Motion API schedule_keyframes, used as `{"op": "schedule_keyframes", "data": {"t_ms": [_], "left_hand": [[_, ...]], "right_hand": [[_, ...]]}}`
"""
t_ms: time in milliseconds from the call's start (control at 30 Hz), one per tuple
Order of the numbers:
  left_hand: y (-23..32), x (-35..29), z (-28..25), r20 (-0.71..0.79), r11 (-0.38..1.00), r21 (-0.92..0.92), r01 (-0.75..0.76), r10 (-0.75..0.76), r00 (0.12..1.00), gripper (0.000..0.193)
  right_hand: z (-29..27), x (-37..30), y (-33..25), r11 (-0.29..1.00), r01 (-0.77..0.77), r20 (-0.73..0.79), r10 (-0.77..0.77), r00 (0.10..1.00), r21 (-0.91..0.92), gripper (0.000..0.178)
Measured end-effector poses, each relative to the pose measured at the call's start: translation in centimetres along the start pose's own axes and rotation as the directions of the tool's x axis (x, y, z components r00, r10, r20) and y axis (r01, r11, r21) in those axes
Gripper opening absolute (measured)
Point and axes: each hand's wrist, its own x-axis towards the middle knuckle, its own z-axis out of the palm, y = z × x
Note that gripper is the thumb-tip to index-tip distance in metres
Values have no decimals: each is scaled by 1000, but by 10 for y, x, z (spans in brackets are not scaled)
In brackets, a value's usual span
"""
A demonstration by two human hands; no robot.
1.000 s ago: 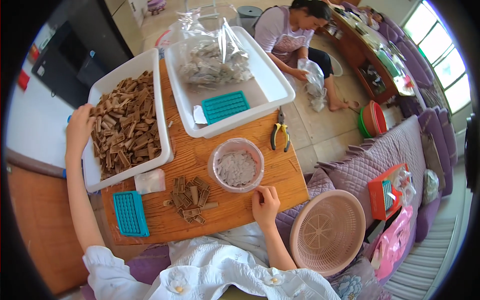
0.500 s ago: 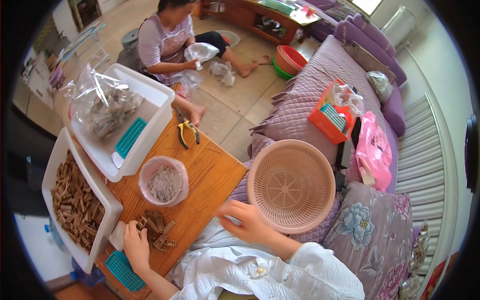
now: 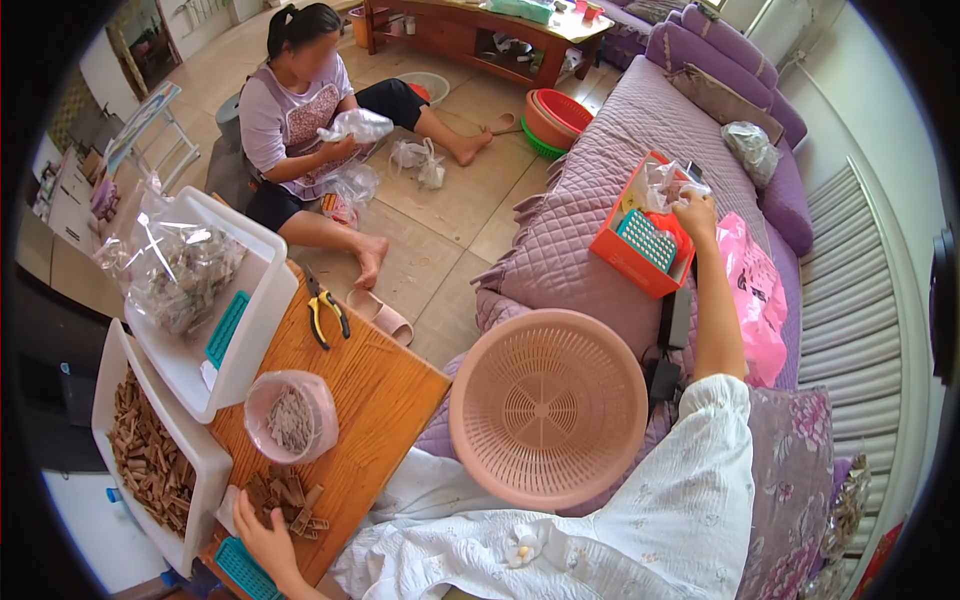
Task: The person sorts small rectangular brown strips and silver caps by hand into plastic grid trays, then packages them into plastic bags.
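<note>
Reaching out over the sofa, the right hand (image 3: 696, 212) is working at the upper-right corner of the red box (image 3: 640, 270). Its fingertips are meeting the clear plastic (image 3: 660, 190) there; whether they're pinching it, can't tell. Left hand (image 3: 262, 542) is lying at the table's near corner, fingers loosely spread and curved, beside the loose brown pieces (image 3: 288, 500).

Surroundings: big pink basket (image 3: 545, 480) is sitting between table and box, right forearm passing on its right. Black object (image 3: 676, 318) is standing just beside the box; pink bag (image 3: 750, 290) is lying right of the forearm. Table is carrying pliers (image 3: 326, 312), a tub (image 3: 258, 408) of greyish-white bits and a teal tray (image 3: 243, 568) partly under the left wrist. White bin (image 3: 213, 475) of brown pieces and second white bin (image 3: 240, 345) are crowding the left side. Co-worker (image 3: 310, 140) is sitting on the floor, holding a clear bag (image 3: 358, 126).

Box is sitting open on the quilted cover, holding the crumpled plastic, something bright red and a teal perforated piece (image 3: 647, 240). Brown pieces are looking short and slotted, heaped unevenly.

Writing: pink bag is showing dark print; box front is showing pale markings, too small to read.
</note>
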Motion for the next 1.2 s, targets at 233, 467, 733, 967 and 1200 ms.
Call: {"op": "schedule_keyframes", "data": {"t_ms": [233,467,733,967,1200], "left_hand": [[-15,-14,-39,-118,918,371,139,-102,988,36],[12,-11,-87,-192,911,369,-187,272,943,19],[-3,3,-117,-386,878,471,-87,294,875,19],[17,-2,-143,-809,985,135,-110,173,561,22],[174,-18,-103,-250,215,-767,-605,767,590,19]], "right_hand": [[62,67,39,925,-371,54,376,925,-77,56],[121,106,20,958,-223,346,274,897,-182,64],[101,149,81,695,-383,-44,512,858,609,47],[-52,167,-18,-282,-60,125,217,968,957,35],[-157,6,-139,199,134,-99,-176,979,971,33]]}}
